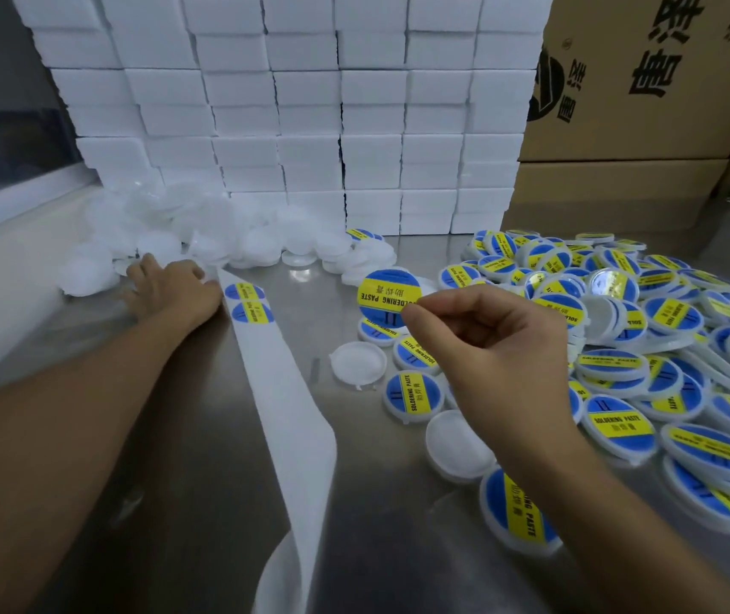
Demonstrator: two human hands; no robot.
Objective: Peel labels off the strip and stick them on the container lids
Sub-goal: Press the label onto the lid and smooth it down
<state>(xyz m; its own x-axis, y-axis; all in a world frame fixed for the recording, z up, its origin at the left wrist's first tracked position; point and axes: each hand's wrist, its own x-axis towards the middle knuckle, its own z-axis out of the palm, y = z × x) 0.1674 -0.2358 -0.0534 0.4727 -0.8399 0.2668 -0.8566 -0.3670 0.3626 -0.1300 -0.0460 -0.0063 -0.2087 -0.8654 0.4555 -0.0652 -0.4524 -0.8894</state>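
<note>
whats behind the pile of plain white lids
Behind the plain white lids rises a wall of stacked white boxes. The boxes' lowest row is partly covered by the lids; anything behind them is hidden.

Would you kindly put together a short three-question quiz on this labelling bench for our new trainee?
1. True or false: the right hand pinches a peeled label.
2. How many labels remain on the backing strip: A) two B) five C) none
3. Fill in: the left hand reaches toward the pile of ____ lids.

Key
1. True; the label is held in the air above the table.
2. A; both sit beside the left hand.
3. Unlabelled white; the labelled lids lie to the right.
</note>
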